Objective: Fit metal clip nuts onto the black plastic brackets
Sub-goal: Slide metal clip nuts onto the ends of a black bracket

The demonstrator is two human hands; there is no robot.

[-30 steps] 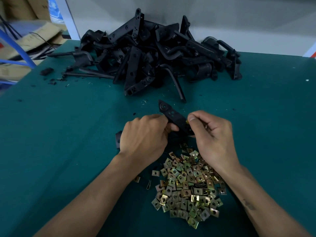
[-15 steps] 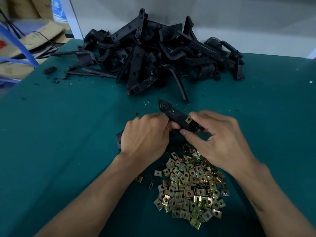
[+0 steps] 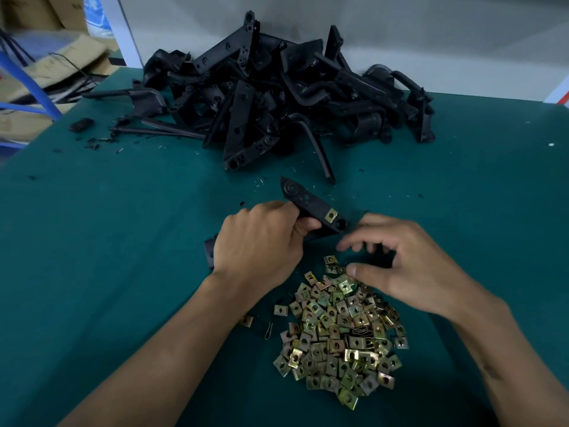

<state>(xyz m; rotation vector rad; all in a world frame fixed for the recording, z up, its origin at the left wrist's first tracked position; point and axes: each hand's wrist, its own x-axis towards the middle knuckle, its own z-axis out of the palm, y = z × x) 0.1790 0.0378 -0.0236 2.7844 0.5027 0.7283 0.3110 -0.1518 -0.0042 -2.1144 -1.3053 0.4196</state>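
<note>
Left hand (image 3: pixel 261 241) grips a black plastic bracket (image 3: pixel 311 208) at frame centre, fingers curled round its near end, thumb underneath. The bracket angles up-left, rounded tip pointing at the far pile. One brass-coloured clip nut (image 3: pixel 331 215) sits on the bracket's lower-right end, just beside a round hole at that edge. A short black end pokes out left of the left wrist; can't tell if it's the same part.

Right hand (image 3: pixel 409 266) is off the bracket, fingers loosely spread and bent, holding nothing, hovering over the upper edge of the loose clip nut pile (image 3: pixel 338 334). Thumb tip is near the top nuts; contact unclear.

The clip nut pile occupies centre-bottom of the frame, between the two forearms. A few strays lie left of it: one nut (image 3: pixel 246 321) by the left forearm and a thin wire clip (image 3: pixel 268 330) just beside it.

Bracket heap (image 3: pixel 277 97) fills upper centre, stacked against the white back wall (image 3: pixel 431 32), with one long arm jutting down toward the held bracket but apart from it. Black shavings and a small black block (image 3: pixel 80 124) lie at upper left near the tabletop's left edge.

Green tabletop (image 3: pixel 107 241) has open room on the left half and the whole right side. The left edge runs diagonally at upper left; cardboard (image 3: pixel 46 66) and a blue tube (image 3: pixel 34 87) sit beyond it.
</note>
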